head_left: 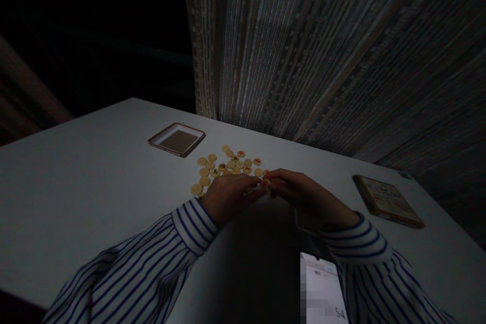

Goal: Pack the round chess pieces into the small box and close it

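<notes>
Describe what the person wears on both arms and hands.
Both arms wear long white shirt sleeves with thin dark blue stripes and buttoned-looking cuffs at the wrists. The left hand and right hand are bare: no gloves, and no rings can be made out in the dim light.

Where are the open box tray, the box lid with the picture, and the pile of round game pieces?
open box tray (176,140), head view, on its inner floor.
box lid (387,200), head view, on its printed top.
round game pieces (224,166), head view, middle of the pile.

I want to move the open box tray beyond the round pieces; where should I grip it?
Take the box tray by its raised rim, from its left side: it lies flat and shallow, and the round pieces crowd its right.
</notes>
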A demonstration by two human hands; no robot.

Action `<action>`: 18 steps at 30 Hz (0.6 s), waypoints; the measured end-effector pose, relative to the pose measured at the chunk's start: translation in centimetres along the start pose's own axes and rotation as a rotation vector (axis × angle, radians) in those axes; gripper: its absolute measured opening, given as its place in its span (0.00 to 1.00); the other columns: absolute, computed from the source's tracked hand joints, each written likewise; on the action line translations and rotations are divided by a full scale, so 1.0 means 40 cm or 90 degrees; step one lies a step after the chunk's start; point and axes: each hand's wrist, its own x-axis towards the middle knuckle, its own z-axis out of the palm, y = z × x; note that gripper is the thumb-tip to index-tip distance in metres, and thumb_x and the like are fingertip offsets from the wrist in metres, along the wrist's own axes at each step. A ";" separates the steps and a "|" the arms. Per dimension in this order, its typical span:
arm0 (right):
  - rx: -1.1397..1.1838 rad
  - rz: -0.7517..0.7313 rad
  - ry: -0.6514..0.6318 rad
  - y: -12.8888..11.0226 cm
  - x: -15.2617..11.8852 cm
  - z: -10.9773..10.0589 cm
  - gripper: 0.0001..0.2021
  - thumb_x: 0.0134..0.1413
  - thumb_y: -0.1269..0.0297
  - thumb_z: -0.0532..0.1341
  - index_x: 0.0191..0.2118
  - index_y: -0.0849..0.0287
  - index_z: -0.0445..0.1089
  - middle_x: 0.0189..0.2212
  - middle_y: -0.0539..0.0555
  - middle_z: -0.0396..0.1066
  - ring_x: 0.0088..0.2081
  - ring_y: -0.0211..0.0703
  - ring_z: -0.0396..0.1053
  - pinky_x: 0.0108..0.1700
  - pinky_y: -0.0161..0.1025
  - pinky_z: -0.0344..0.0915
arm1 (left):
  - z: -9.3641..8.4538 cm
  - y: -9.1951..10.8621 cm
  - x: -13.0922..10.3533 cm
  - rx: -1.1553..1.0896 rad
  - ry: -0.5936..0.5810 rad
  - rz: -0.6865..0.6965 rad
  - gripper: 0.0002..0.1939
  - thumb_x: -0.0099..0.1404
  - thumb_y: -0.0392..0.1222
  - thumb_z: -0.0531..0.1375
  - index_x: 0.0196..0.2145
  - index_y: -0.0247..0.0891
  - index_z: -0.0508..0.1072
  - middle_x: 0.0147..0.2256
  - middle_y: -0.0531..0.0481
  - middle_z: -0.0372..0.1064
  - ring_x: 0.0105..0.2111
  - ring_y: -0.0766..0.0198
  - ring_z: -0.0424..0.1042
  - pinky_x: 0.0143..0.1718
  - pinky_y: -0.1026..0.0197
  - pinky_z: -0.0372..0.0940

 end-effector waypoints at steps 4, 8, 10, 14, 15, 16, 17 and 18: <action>0.046 0.008 0.009 -0.004 0.000 0.002 0.09 0.53 0.61 0.55 0.39 0.58 0.65 0.27 0.48 0.67 0.30 0.34 0.64 0.34 0.36 0.63 | -0.001 0.000 0.001 -0.087 -0.029 -0.057 0.12 0.61 0.46 0.55 0.36 0.38 0.73 0.26 0.51 0.72 0.22 0.70 0.67 0.26 0.66 0.61; 0.081 0.025 0.031 -0.007 0.002 0.006 0.09 0.50 0.61 0.57 0.38 0.58 0.65 0.28 0.49 0.68 0.30 0.34 0.66 0.34 0.36 0.64 | 0.003 0.007 0.005 -0.242 -0.033 -0.168 0.10 0.57 0.44 0.58 0.35 0.37 0.72 0.26 0.52 0.71 0.22 0.70 0.67 0.25 0.67 0.61; 0.098 0.025 0.040 -0.005 0.004 0.007 0.10 0.49 0.61 0.58 0.38 0.58 0.65 0.30 0.50 0.69 0.33 0.35 0.67 0.36 0.36 0.65 | 0.005 0.014 0.010 -0.348 -0.040 -0.255 0.09 0.55 0.44 0.60 0.33 0.36 0.72 0.23 0.53 0.70 0.20 0.71 0.65 0.22 0.67 0.60; 0.093 0.012 0.061 -0.005 0.001 0.005 0.11 0.48 0.61 0.59 0.39 0.58 0.65 0.35 0.52 0.71 0.37 0.38 0.69 0.40 0.38 0.65 | 0.005 0.028 0.024 -0.623 -0.041 -0.428 0.10 0.49 0.41 0.63 0.28 0.35 0.68 0.21 0.56 0.67 0.18 0.72 0.63 0.19 0.68 0.59; 0.068 0.001 0.068 -0.007 -0.001 0.004 0.11 0.48 0.61 0.59 0.39 0.58 0.65 0.36 0.52 0.72 0.38 0.38 0.69 0.41 0.38 0.65 | 0.005 0.029 0.027 -0.676 -0.038 -0.456 0.11 0.47 0.40 0.64 0.27 0.35 0.67 0.21 0.56 0.67 0.18 0.72 0.63 0.19 0.68 0.59; 0.034 -0.014 0.076 -0.010 -0.003 0.003 0.11 0.49 0.61 0.59 0.39 0.58 0.66 0.36 0.52 0.72 0.38 0.38 0.69 0.41 0.37 0.65 | 0.004 0.030 0.029 -0.714 -0.034 -0.476 0.12 0.45 0.39 0.65 0.26 0.35 0.67 0.20 0.56 0.67 0.18 0.73 0.63 0.20 0.68 0.59; -0.005 -0.032 0.085 -0.013 -0.004 0.002 0.10 0.50 0.61 0.59 0.39 0.58 0.66 0.36 0.52 0.72 0.38 0.37 0.69 0.41 0.37 0.65 | 0.003 0.030 0.031 -0.738 -0.030 -0.489 0.12 0.45 0.39 0.66 0.26 0.35 0.67 0.20 0.57 0.67 0.17 0.73 0.63 0.20 0.68 0.59; -0.044 -0.050 0.092 -0.016 -0.006 0.001 0.10 0.50 0.62 0.58 0.40 0.58 0.66 0.36 0.51 0.72 0.37 0.37 0.69 0.39 0.36 0.65 | 0.003 0.029 0.031 -0.754 -0.027 -0.498 0.12 0.44 0.39 0.66 0.26 0.35 0.67 0.19 0.57 0.67 0.17 0.73 0.63 0.20 0.68 0.58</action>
